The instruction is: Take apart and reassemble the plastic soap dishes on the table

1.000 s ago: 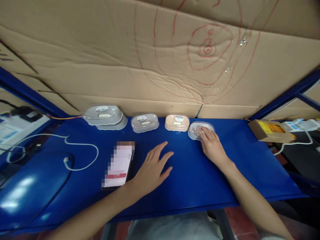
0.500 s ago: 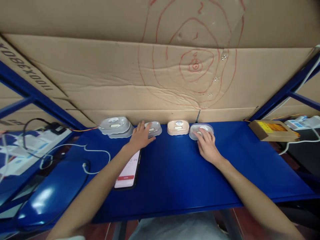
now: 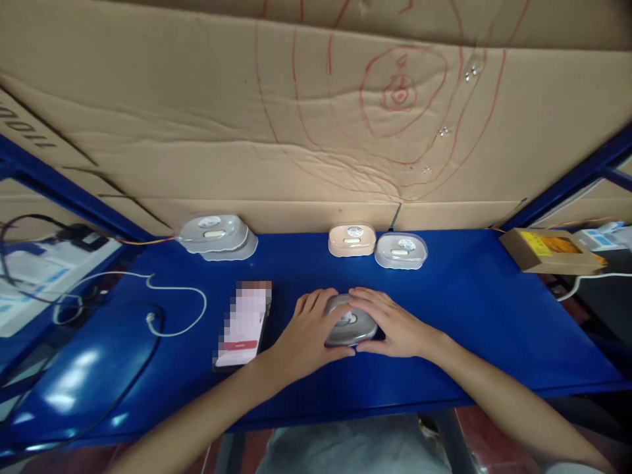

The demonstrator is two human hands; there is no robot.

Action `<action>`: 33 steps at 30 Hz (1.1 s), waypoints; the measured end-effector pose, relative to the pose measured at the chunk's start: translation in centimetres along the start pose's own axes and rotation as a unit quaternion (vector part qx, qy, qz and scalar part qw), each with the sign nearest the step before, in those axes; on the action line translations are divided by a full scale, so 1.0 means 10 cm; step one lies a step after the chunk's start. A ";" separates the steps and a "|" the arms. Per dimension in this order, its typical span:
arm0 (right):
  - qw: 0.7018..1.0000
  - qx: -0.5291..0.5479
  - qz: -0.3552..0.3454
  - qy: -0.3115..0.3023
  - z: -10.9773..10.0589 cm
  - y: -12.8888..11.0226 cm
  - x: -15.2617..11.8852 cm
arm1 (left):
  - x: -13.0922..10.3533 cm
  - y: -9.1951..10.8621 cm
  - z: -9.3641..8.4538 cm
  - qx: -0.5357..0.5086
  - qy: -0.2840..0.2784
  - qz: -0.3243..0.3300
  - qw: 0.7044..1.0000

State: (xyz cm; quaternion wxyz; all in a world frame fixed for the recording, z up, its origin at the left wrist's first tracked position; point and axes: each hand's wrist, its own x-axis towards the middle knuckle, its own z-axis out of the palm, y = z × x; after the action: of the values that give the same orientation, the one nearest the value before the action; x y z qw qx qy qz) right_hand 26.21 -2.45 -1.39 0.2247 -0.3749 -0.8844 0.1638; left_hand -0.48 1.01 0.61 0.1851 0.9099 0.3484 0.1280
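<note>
Your main risk is uneven pressure: the gray case [image 3: 363, 325] sits between your hands over the desk [image 3: 375, 390], and its clear cover looks smooth, so if one side presses harder it could twist or slip. Swinging your left forearm outward might also knock the phone [image 3: 241, 326], which lies just left of that arm. Your left hand [image 3: 318, 327] is half curled, thumb apart from the fingers, gripping the case's left end; your right hand [image 3: 380, 322] is similarly curved around the right end. Whether the case's underside touches the desk you cannot tell. Beyond your fingertips stand the peach case [image 3: 351, 247] and a whitish case [image 3: 401, 251].
</note>
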 end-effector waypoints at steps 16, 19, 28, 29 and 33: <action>0.985 0.076 0.104 0.115 -0.15 0.24 -0.02 | -0.14 -0.07 0.20 -0.197 0.077 0.046 0.976; 0.985 0.063 0.102 0.122 -0.15 0.26 -0.01 | -0.16 -0.03 0.21 -0.131 0.040 0.024 0.990; 0.988 0.052 0.104 0.101 -0.13 0.27 -0.01 | -0.15 -0.08 0.16 -0.195 0.017 -0.025 0.980; 0.987 0.050 0.110 0.101 -0.12 0.28 -0.01 | -0.16 -0.09 0.12 -0.186 -0.009 -0.024 0.982; 0.987 0.028 0.133 0.084 -0.06 0.37 0.00 | -0.23 -0.07 -0.03 -0.174 -0.108 0.018 0.979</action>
State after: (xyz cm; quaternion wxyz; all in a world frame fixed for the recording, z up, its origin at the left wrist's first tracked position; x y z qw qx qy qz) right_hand 28.69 0.10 -2.58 0.2854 -0.4947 -0.7997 0.1850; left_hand -2.64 -0.01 0.36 0.3748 0.8782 0.2826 0.0913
